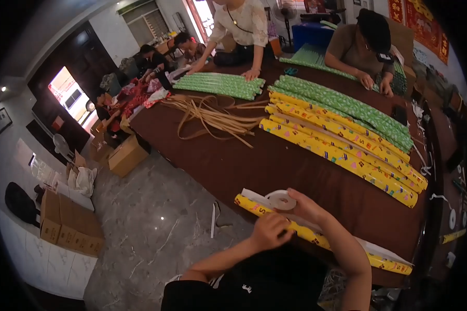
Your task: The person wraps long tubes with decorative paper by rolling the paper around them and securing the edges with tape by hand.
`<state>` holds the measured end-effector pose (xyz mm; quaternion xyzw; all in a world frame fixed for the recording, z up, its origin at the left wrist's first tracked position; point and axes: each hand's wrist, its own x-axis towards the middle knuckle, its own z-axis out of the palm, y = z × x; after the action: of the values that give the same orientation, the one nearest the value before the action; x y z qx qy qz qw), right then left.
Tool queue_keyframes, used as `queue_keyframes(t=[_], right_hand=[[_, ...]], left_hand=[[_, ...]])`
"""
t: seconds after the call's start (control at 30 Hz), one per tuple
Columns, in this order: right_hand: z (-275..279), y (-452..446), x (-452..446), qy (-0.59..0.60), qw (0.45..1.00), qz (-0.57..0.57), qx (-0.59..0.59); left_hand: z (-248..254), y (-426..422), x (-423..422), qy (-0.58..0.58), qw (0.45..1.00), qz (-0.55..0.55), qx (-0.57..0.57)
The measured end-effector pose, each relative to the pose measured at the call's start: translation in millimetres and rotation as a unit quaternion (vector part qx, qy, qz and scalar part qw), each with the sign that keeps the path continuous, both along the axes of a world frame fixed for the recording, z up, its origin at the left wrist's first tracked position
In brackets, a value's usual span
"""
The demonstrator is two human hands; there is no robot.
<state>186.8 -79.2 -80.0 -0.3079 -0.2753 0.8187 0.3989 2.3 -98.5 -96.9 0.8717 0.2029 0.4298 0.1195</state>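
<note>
A yellow patterned paper roll (316,237) with a white edge lies along the near side of the brown-covered table, in front of my body. My left hand (271,230) is closed on it near its left end, with the fingers curled; the fingertips are partly hidden. Just above, my right hand (306,208) grips a roll of white tape (280,199) by its right side. The tape roll is over the paper roll's white edge.
Several yellow rolls (342,158) and green patterned rolls (342,106) lie across the table (218,166). Tan strips (213,116) are heaped left of them. Co-workers handle green rolls (218,84) on the far side. Cardboard boxes (128,155) stand on the floor at left.
</note>
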Motion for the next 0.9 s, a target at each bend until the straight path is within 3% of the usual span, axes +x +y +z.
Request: queue_keyframes(t=[0.1,0.2,0.27,0.3,0.33,0.4,0.43,0.5,0.53,0.6,0.77,0.87,0.9], right_hand=[[-8,3,-4,0.053,0.997,-0.047,0.015],[-7,5,-1,0.026,0.998,0.003,0.051],[-8,3,-3,0.003,0.995,0.008,0.098],[-11,4,-2,-0.006,0.994,0.017,0.105],[-7,1,-3,-0.004,0.995,0.017,0.101],[6,-4,-6,-0.034,0.993,0.023,0.11],[8,-5,-7,-0.032,0.993,0.023,0.111],[9,-7,-6,-0.104,0.985,0.046,0.133],[9,-7,-6,-0.103,0.985,0.044,0.135],[9,-6,-6,-0.18,0.96,0.072,0.2],[8,-8,-10,-0.203,0.951,0.042,0.23],[-2,-7,-14,-0.286,0.926,0.023,0.247],[-6,-7,-16,-0.356,0.885,-0.013,0.299]], left_hand=[[10,20,-24,0.023,0.99,0.138,-0.035],[3,41,-41,0.012,0.972,0.205,-0.115],[11,45,-42,-0.088,0.918,0.143,-0.36],[28,41,-39,-0.109,0.886,0.134,-0.43],[32,43,-39,-0.107,0.885,0.135,-0.433],[37,48,-41,-0.2,0.812,0.079,-0.543],[37,48,-44,-0.199,0.812,0.08,-0.542],[35,50,-49,-0.339,0.706,0.0,-0.622],[34,48,-51,-0.337,0.708,-0.001,-0.621],[34,43,-56,-0.272,0.768,0.027,-0.579],[35,42,-71,-0.218,0.818,0.064,-0.528],[27,52,-80,-0.135,0.863,0.116,-0.472],[25,54,-80,-0.084,0.888,0.15,-0.426]])
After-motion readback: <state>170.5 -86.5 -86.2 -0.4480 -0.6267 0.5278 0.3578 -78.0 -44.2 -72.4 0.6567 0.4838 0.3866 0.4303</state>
